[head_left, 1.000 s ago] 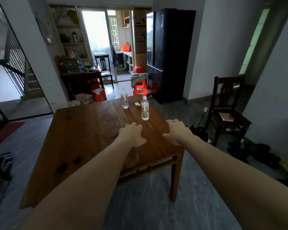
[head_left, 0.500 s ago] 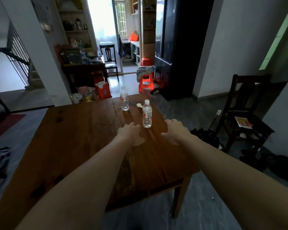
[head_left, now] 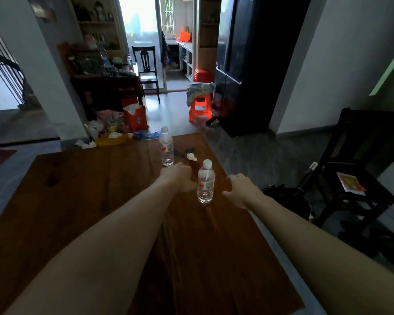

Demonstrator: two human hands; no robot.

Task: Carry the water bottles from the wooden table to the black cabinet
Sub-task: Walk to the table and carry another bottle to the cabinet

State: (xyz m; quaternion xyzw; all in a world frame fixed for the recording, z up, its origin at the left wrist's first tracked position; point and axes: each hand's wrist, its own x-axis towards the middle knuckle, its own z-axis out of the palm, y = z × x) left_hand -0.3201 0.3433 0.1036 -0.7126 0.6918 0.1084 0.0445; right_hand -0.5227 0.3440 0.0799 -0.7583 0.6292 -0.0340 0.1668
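red-labelled near bottle [head_left: 205, 185], print unreadable, stands between left hand [head_left: 177, 178] and right hand [head_left: 239, 189], fingers loose, ungrasping.

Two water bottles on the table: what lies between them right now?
In the head view, a small white crumpled scrap lies on the wooden table between the far bottle and the near bottle. The left hand reaches in beside that gap.

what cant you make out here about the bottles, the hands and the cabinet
1. Bottle labels, head view: print on the near bottle and far bottle is too small and blurred.
2. Left hand: fingers curl away behind its back, so contact with the far bottle cannot be told.
3. Black cabinet: top cut off by the frame edge.
4. Wooden table: near corners cut off.
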